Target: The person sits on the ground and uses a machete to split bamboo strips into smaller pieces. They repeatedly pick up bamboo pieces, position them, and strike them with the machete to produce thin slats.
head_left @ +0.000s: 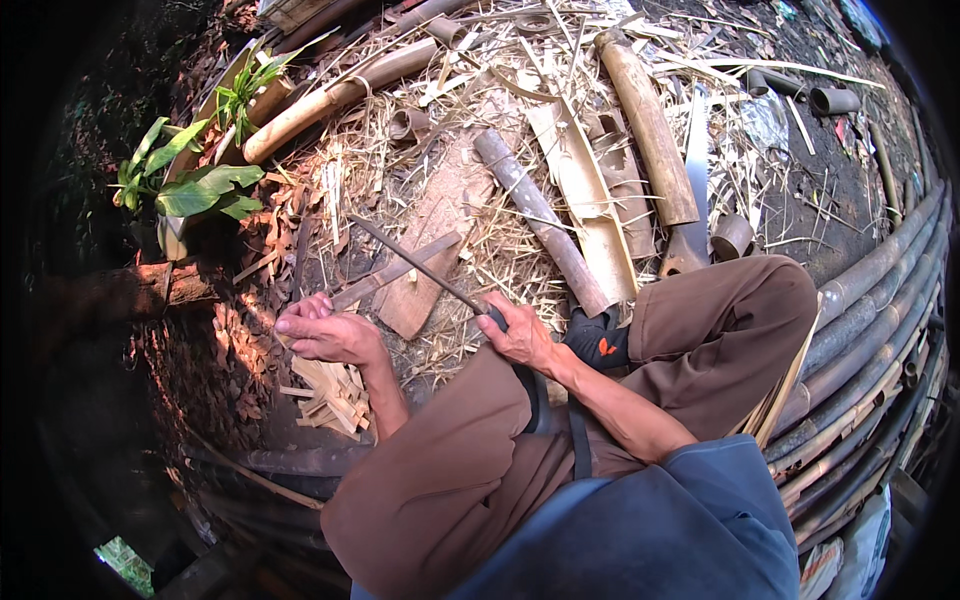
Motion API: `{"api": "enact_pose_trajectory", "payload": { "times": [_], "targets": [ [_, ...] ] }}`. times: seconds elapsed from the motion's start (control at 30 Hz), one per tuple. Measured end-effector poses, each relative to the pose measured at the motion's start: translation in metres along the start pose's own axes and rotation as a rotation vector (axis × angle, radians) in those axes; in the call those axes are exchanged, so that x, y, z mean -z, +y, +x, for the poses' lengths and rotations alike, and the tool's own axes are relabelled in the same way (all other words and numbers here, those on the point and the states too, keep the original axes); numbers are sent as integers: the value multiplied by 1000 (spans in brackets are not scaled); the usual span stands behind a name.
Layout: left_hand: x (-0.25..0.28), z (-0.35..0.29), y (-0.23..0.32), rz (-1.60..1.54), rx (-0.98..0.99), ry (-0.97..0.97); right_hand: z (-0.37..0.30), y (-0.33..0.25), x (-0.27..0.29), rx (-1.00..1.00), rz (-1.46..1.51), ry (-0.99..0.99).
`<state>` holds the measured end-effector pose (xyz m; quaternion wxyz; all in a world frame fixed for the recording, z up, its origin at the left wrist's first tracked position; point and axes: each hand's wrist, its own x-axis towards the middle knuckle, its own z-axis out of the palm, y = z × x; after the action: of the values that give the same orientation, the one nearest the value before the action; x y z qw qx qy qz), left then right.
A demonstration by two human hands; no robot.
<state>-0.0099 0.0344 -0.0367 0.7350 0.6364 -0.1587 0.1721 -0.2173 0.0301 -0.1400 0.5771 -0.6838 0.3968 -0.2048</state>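
Two closed grips point(330, 335) point(520, 337); left, bamboo strip point(378, 281); right, knife point(440, 282)

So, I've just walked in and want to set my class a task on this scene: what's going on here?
A person sits on the ground; the left hand holds a flat strip, and the right hand grips a dark-handled knife. The blade crosses the strip in this view, though contact is hard to confirm. A pile of short split pieces lies near the left hand. Farther out, a saw lies beside a thick bamboo pole among scattered shavings.
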Motion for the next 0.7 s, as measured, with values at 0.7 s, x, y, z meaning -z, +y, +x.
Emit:
{"api": "enact_pose_trajectory", "payload": {
  "times": [0.7],
  "targets": [
    [-10, -5, 5, 120, 14, 41, 4, 51, -9, -229, -64, -6]
  ]
}}
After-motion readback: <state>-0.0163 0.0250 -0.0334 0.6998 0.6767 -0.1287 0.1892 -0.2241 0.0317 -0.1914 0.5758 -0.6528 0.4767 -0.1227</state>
